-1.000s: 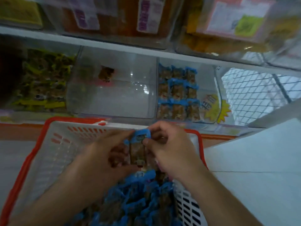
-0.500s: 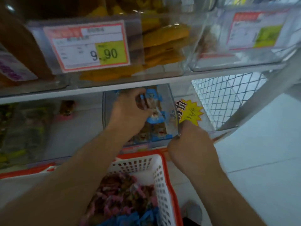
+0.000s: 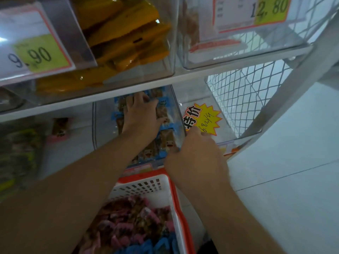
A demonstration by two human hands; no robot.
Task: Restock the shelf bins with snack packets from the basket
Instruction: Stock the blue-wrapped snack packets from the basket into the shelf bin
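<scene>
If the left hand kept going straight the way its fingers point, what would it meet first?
The left hand reaches into the clear bin, fingers pointing toward its back. Straight on, it would likely meet the blue-edged snack packets stacked at the rear first, then the bin's back wall; depth there is unclear.

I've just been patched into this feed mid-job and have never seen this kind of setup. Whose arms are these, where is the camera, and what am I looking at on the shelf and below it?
There is no machine here: these are a person's bare arms, filmed by one wide-angle camera on their head, looking forward and down. The left hand reaches into a clear shelf bin, resting on the blue-edged snack packets stacked there; whether it holds one I cannot tell. The right hand grips that bin's front right corner, beside a yellow starburst price sticker. Below stands a white basket with an orange rim, holding pink packets and some blue ones. The bin above holds yellow packets.
</scene>
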